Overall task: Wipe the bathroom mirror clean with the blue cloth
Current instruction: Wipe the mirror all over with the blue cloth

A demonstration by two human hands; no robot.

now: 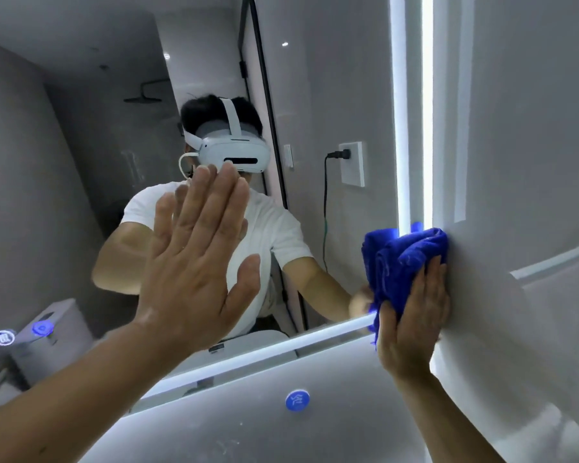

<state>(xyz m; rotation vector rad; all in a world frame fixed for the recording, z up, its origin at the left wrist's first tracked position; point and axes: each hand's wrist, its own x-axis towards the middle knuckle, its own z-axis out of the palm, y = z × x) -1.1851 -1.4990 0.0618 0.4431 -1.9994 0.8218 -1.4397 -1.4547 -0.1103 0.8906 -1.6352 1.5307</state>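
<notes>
The bathroom mirror (315, 95) fills the middle of the view, framed by lit white strips on its right and lower edges. My left hand (198, 255) lies flat against the glass with straight, spread fingers. My right hand (411, 315) presses the bunched blue cloth (401, 259) against the mirror's lower right corner, over the lit strip and next to the grey wall. Its fingers lie fairly straight over the cloth. The mirror shows a person in a white shirt wearing a white headset.
A grey wall (522, 162) runs along the mirror's right side. A round blue touch button (297, 400) glows below the lower light strip. Reflected in the glass are a wall socket with a black cable (350, 162), a shower head and a white appliance.
</notes>
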